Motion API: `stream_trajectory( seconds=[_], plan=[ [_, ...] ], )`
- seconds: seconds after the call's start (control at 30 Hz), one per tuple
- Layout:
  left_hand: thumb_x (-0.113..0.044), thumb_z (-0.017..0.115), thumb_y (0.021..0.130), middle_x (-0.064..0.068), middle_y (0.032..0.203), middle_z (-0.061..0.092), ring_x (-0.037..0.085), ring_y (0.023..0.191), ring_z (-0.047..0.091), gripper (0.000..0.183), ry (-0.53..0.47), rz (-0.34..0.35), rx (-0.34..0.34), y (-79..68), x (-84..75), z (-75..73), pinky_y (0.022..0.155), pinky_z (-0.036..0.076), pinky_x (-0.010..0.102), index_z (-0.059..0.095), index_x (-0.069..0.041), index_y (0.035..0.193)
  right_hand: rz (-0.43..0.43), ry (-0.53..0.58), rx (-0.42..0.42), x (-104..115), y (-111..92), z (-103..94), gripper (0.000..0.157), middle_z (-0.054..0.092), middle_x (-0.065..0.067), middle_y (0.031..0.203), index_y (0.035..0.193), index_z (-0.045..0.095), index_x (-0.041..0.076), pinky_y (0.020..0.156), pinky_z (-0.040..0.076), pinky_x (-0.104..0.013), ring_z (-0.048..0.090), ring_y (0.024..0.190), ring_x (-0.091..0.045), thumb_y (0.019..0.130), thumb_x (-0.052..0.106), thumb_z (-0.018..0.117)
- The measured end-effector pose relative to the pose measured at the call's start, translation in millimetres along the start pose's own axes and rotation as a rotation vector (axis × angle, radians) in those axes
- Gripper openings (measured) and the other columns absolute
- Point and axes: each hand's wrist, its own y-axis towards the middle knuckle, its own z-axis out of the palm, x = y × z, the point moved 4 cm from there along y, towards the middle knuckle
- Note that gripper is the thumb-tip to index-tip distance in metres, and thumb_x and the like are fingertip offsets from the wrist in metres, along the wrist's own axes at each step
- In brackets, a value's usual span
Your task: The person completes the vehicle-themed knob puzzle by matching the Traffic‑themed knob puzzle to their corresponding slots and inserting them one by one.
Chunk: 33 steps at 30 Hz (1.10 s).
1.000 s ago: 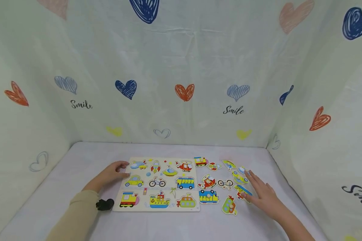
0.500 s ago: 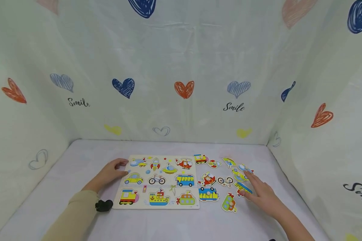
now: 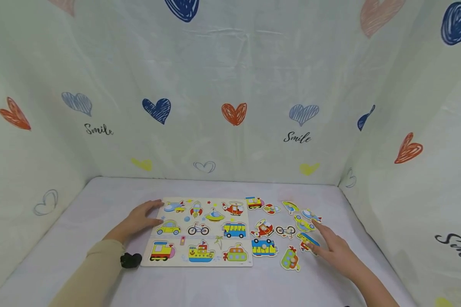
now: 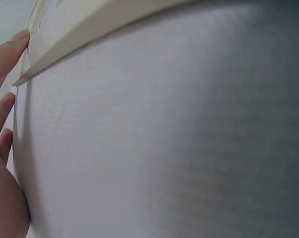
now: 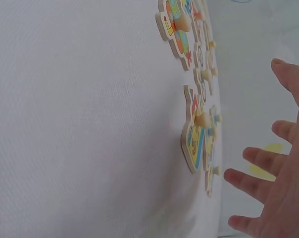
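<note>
A wooden peg puzzle board (image 3: 182, 236) printed with vehicles lies flat. At its left edge is my left hand (image 3: 134, 220), thumb and index finger apart, fingertips against the rim. In the left wrist view, a fingertip of the left hand (image 4: 6, 193) meets the board's corner (image 4: 70, 49). My right hand (image 3: 336, 249) hovers with spread fingers over the right end of the loose pieces, holding nothing. Nearest to it are the boat piece (image 3: 307, 241), the car piece (image 3: 303, 223) and the airplane piece (image 3: 310, 214). Wooden knobs stick up from the pieces in the right wrist view.
More knobbed pieces lie right of the board: a train (image 3: 255, 203), a bus (image 3: 264, 245), a helicopter (image 3: 262, 229), a bicycle (image 3: 285, 231), a submarine (image 3: 290, 259) and others. A white cloth covers the table (image 3: 199, 288). Curtains with printed hearts stand around three sides.
My right hand has drawn slightly back toward me, so more of the airplane piece shows. The left hand stays at the board's edge. The head view has shifted a little.
</note>
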Motion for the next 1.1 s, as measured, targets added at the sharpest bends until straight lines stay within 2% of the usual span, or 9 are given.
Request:
stream_trajectory(
  seconds=[0.2, 0.47, 0.57, 0.63, 0.73, 0.8, 0.9, 1.1],
  plan=[
    [-0.021, 0.076, 0.083, 0.028, 0.152, 0.027, 0.051, 0.139, 0.015, 0.075, -0.021, -0.021, 0.024, 0.1, 0.2, -0.6, 0.108, 0.015, 0.067, 0.039, 0.000, 0.145, 0.118, 0.085, 0.038, -7.2, 6.1, -1.4, 0.072, 0.034, -0.023, 0.150, 0.150, 0.031, 0.006, 0.096, 0.035, -0.069, 0.038, 0.130, -0.046, 0.094, 0.037, 0.063],
    [-0.019, 0.078, 0.082, 0.030, 0.152, 0.024, 0.052, 0.139, 0.015, 0.079, -0.020, -0.047, 0.035, 2.9, -0.5, 0.3, 0.108, 0.016, 0.066, 0.036, -0.001, 0.147, 0.202, 0.205, -0.007, -23.8, 20.1, -5.5, 0.061, 0.048, -0.026, 0.136, 0.144, 0.038, 0.000, 0.097, 0.041, -0.059, 0.046, 0.122, -0.042, 0.096, 0.028, 0.062],
    [-0.017, 0.079, 0.081, 0.031, 0.150, 0.028, 0.051, 0.138, 0.018, 0.078, -0.005, -0.032, 0.018, 3.2, -2.5, 0.1, 0.108, 0.019, 0.065, 0.038, -0.001, 0.145, 0.223, 0.230, -0.030, -32.6, 26.1, -7.2, 0.057, 0.054, -0.025, 0.130, 0.140, 0.043, -0.002, 0.092, 0.048, -0.051, 0.051, 0.117, -0.040, 0.095, 0.026, 0.063],
    [-0.016, 0.080, 0.080, 0.031, 0.145, 0.034, 0.051, 0.135, 0.026, 0.077, 0.009, -0.016, 0.006, 2.9, -3.2, -0.9, 0.107, 0.024, 0.064, 0.040, 0.000, 0.144, 0.220, 0.241, -0.026, -36.7, 31.0, -7.7, 0.055, 0.057, -0.023, 0.124, 0.137, 0.046, -0.004, 0.086, 0.051, -0.045, 0.054, 0.111, -0.037, 0.094, 0.025, 0.065],
    [-0.016, 0.081, 0.079, 0.029, 0.133, 0.044, 0.047, 0.121, 0.040, 0.077, 0.007, -0.007, 0.007, 3.1, -1.2, -3.4, 0.102, 0.035, 0.061, 0.041, 0.002, 0.142, 0.224, 0.242, 0.004, -40.7, 39.0, -5.9, 0.052, 0.061, -0.018, 0.114, 0.132, 0.050, -0.006, 0.079, 0.051, -0.037, 0.056, 0.102, -0.032, 0.092, 0.022, 0.068],
    [-0.018, 0.081, 0.079, 0.027, 0.126, 0.047, 0.042, 0.112, 0.043, 0.076, -0.006, -0.011, 0.020, 4.7, 1.8, -4.3, 0.096, 0.040, 0.058, 0.041, 0.004, 0.140, 0.233, 0.235, 0.021, -44.3, 44.6, -4.6, 0.051, 0.062, -0.014, 0.110, 0.131, 0.052, -0.006, 0.076, 0.050, -0.035, 0.056, 0.098, -0.029, 0.091, 0.020, 0.069],
    [-0.019, 0.081, 0.079, 0.026, 0.124, 0.048, 0.041, 0.110, 0.043, 0.075, -0.023, -0.023, 0.041, 6.8, 4.8, -4.9, 0.095, 0.039, 0.057, 0.042, 0.004, 0.139, 0.254, 0.231, 0.007, -52.3, 52.8, -4.5, 0.048, 0.063, -0.011, 0.106, 0.127, 0.055, -0.004, 0.073, 0.050, -0.032, 0.056, 0.094, -0.026, 0.089, 0.020, 0.072],
    [-0.020, 0.080, 0.081, 0.026, 0.128, 0.048, 0.044, 0.117, 0.041, 0.073, -0.037, -0.045, 0.054, 7.8, 5.1, -1.2, 0.101, 0.034, 0.061, 0.042, 0.002, 0.139, 0.305, 0.330, -0.032, -69.5, 65.3, -2.0, 0.049, 0.060, -0.011, 0.104, 0.126, 0.056, -0.004, 0.069, 0.048, -0.027, 0.053, 0.092, -0.025, 0.087, 0.019, 0.075]
  ],
)
